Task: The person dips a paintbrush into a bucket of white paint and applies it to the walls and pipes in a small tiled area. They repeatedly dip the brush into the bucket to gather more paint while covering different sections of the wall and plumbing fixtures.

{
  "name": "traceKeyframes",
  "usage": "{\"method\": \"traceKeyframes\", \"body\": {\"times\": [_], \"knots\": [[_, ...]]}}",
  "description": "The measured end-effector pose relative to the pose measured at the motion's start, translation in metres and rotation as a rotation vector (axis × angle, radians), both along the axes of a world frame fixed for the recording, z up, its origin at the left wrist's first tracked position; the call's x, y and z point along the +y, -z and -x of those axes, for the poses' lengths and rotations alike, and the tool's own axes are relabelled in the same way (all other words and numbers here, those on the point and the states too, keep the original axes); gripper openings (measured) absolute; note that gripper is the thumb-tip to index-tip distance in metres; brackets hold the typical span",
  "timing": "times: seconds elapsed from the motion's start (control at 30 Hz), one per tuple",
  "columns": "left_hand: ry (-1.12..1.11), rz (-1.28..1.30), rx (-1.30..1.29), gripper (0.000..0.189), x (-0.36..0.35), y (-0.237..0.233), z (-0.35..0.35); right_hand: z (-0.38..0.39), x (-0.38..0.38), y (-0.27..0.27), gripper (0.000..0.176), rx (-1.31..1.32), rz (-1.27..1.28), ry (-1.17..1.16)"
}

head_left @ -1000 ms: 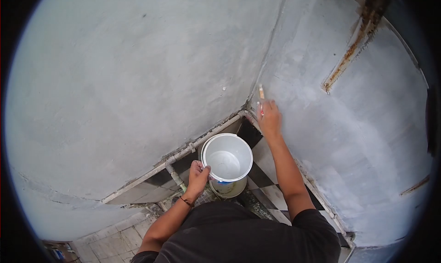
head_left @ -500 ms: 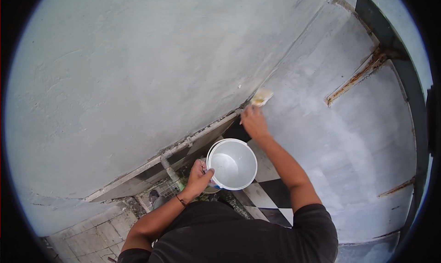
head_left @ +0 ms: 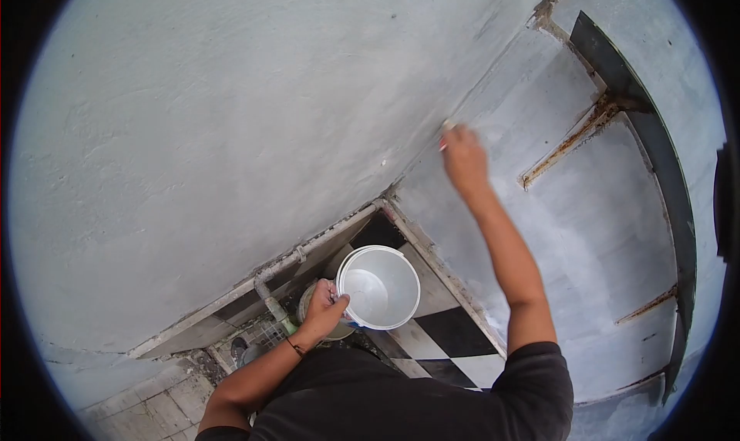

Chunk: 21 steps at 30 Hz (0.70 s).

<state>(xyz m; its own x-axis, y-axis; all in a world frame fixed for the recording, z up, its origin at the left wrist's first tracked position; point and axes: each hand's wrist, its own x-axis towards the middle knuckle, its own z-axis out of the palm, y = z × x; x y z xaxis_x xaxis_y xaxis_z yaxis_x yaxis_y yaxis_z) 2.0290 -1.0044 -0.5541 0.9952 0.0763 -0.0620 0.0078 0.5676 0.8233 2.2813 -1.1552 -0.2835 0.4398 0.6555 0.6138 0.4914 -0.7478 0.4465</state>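
My left hand (head_left: 324, 308) is closed on the rim of a white plastic bucket (head_left: 411, 287), held at waist height with its mouth facing up. Pale paint or liquid seems to coat the bucket's inside. Higher up, my right hand (head_left: 465, 159) grips a paintbrush (head_left: 449, 125) at the corner where the two walls meet. Most of the brush is hidden by the fingers; a pale tip and a bit of red show.
A grey-white wall (head_left: 231, 132) fills the left, and a second painted wall (head_left: 570, 233) the right, with a rusty bracket (head_left: 570, 148) under a dark shelf (head_left: 636, 94). Below are a pipe (head_left: 274, 270), checkered tiles (head_left: 455, 329) and a floor grate (head_left: 270, 333).
My right hand has moved up along the wall corner with the paintbrush, which is now mostly behind the fingers. The bucket stays in my left hand; the view has shifted slightly.
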Motion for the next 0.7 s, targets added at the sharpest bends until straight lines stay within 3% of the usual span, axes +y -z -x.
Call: {"method": "traceKeyframes", "body": {"times": [0.1, 0.2, 0.3, 0.4, 0.5, 0.53, 0.7], "knots": [[0.008, -0.072, -0.006, 0.021, 0.000, -0.001, -0.003, 0.012, 0.006, -0.063, 0.014, -0.220, 0.062, -0.045], [0.022, -0.023, 0.019, 0.021, -0.002, -0.008, -0.002, 0.019, 0.008, -0.079, 0.016, -0.262, 0.133, -0.086], [0.007, -0.022, -0.004, 0.021, -0.005, -0.001, -0.003, 0.002, -0.004, -0.024, 0.017, -0.160, 0.254, 0.013], [-0.014, -0.040, -0.026, 0.018, -0.006, -0.002, -0.001, 0.006, -0.009, 0.060, 0.016, 0.125, 0.355, 0.014], [-0.030, -0.070, -0.033, 0.021, -0.005, -0.001, -0.001, 0.024, 0.001, 0.082, 0.014, 0.289, 0.353, 0.010], [-0.033, -0.093, -0.015, 0.021, -0.005, 0.001, -0.001, 0.025, 0.003, 0.076, 0.013, 0.410, 0.326, 0.026], [-0.039, -0.065, 0.010, 0.023, -0.006, 0.002, -0.001, 0.003, -0.003, -0.044, 0.007, 0.185, 0.108, 0.031]]}}
